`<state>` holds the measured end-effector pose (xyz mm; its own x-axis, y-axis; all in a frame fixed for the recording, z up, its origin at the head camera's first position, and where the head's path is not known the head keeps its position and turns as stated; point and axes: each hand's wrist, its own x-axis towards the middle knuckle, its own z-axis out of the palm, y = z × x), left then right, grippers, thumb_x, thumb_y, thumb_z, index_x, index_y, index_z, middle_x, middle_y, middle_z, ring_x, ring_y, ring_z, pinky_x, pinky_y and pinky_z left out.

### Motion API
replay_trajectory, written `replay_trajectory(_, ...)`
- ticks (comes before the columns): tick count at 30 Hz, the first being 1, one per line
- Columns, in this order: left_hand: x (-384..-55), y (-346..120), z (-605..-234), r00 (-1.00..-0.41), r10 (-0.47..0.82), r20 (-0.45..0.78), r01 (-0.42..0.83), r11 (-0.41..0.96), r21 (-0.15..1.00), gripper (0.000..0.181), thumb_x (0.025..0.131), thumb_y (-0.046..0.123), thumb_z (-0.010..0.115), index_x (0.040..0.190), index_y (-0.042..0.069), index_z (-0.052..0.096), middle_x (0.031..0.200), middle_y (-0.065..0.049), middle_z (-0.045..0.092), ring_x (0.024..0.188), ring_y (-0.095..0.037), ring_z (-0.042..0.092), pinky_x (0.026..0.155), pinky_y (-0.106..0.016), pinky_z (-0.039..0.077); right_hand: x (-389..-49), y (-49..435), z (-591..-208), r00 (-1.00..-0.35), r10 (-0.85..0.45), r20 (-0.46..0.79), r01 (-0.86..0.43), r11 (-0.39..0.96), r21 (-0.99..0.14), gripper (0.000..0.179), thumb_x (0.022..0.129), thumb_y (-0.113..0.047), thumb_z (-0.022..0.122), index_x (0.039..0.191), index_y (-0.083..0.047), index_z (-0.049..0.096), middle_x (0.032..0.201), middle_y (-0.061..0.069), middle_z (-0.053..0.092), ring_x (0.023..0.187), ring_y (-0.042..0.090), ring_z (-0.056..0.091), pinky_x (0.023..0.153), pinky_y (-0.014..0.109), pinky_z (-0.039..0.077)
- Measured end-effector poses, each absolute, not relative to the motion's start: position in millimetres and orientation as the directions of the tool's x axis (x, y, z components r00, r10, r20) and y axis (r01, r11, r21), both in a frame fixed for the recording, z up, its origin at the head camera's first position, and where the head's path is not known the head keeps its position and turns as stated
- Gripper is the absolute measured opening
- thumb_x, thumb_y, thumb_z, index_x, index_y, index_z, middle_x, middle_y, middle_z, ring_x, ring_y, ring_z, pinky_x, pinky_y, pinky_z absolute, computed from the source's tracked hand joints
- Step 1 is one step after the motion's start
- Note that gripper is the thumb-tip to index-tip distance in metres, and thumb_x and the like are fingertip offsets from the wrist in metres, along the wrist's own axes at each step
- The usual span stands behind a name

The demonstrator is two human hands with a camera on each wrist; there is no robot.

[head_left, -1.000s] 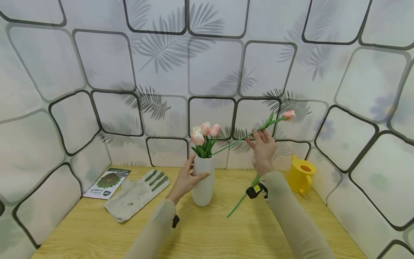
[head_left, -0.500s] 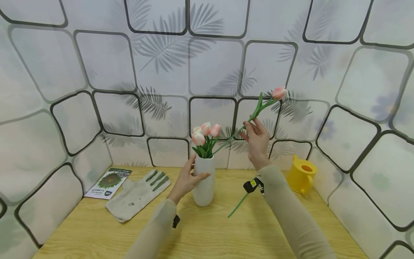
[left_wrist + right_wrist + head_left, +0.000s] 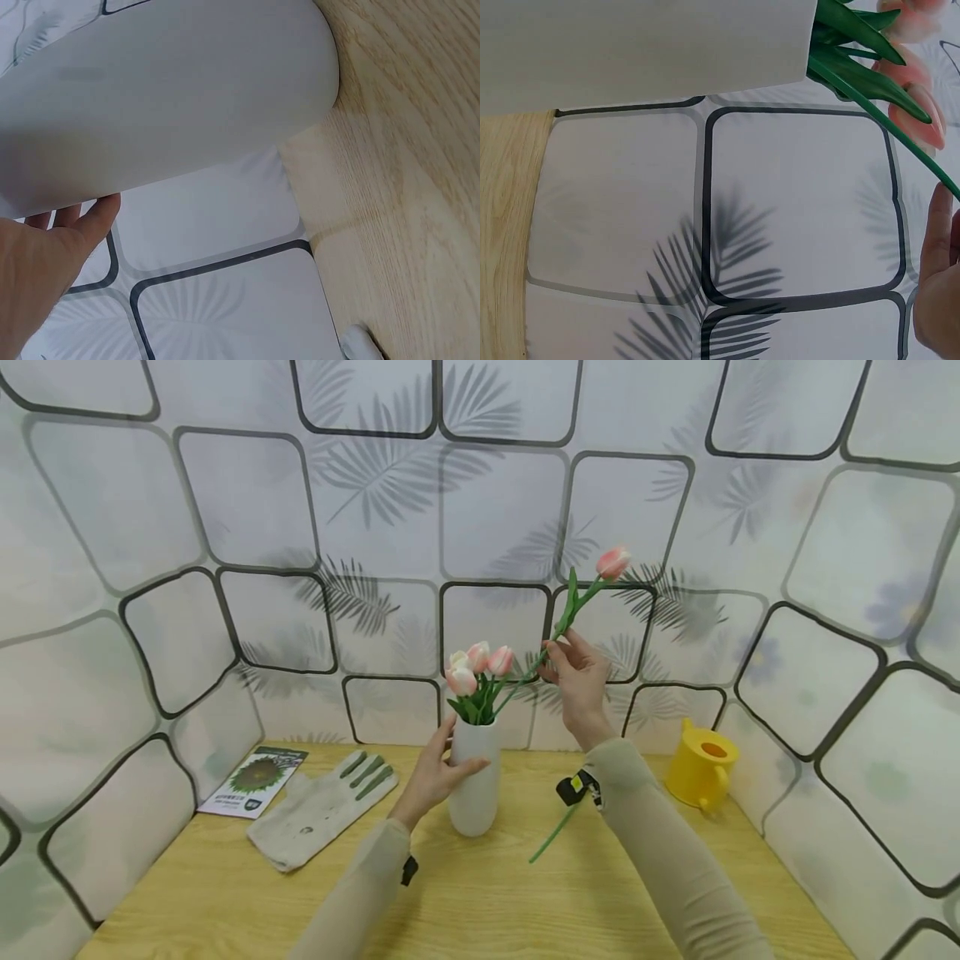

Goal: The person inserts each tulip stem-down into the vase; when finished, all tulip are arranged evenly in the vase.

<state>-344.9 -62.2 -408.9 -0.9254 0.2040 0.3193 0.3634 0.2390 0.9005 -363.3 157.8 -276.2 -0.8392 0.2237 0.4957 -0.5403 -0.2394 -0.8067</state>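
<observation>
A white vase stands upright on the wooden table with several pink-and-white tulips in it. My left hand grips the vase's left side near the top, thumb across its front. In the left wrist view, those fingers touch the vase wall. My right hand pinches another tulip by its stem, just below the leaves. That tulip leans up to the right, its lower stem running into the vase mouth. The right wrist view shows the green stem crossing the vase's rim beside the other leaves.
Beneath my right forearm, a green stem lies on the table, its other end hidden. A yellow watering can stands at the right. To the left are pale work gloves and a sunflower seed packet. Patterned walls enclose the table.
My right hand has moved left and slightly up towards the vase, and the held tulip has swung more upright. The left hand stays on the vase.
</observation>
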Motion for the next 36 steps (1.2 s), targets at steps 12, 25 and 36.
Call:
replay_trajectory(12, -343.2, -61.1, -408.7, -0.928, 0.205, 0.312, 0.358, 0.247, 0.901, 0.097, 0.083, 0.038, 0.079, 0.158, 0.024, 0.019, 0.150, -0.010, 0.041, 0.132, -0.031, 0.047, 0.100, -0.054, 0.048, -364.0, 140.2, -287.2, -0.851, 0.182, 0.493, -0.524, -0.216, -0.824, 0.037, 0.094, -0.003, 0.063, 0.131, -0.003, 0.062, 0.089, -0.006, 0.071, 0.086, 0.012, 0.068, 0.071, 0.028, 0.060)
replay_trajectory(25, -345.3, -61.6, -410.1, -0.926, 0.195, 0.323, 0.364, 0.235, 0.901, 0.097, 0.083, 0.038, 0.080, 0.158, 0.023, 0.021, 0.149, -0.011, 0.044, 0.131, -0.032, 0.048, 0.099, -0.055, 0.048, -361.8, 127.7, -314.7, -0.875, 0.121, 0.468, -0.483, -0.199, -0.852, 0.034, 0.092, 0.001, 0.065, 0.125, 0.006, 0.058, 0.090, -0.004, 0.069, 0.082, 0.009, 0.068, 0.075, 0.034, 0.061)
replay_trajectory(36, -334.7, -59.7, -398.6, -0.929, 0.209, 0.304, 0.349, 0.229, 0.909, 0.093, 0.087, 0.028, 0.077, 0.158, 0.016, 0.019, 0.149, -0.017, 0.042, 0.132, -0.037, 0.047, 0.099, -0.056, 0.048, -362.8, 119.6, -329.8, -0.861, 0.083, 0.501, -0.508, -0.150, -0.848, 0.032, 0.090, 0.003, 0.067, 0.122, 0.004, 0.062, 0.091, -0.006, 0.072, 0.083, 0.008, 0.070, 0.074, 0.031, 0.060)
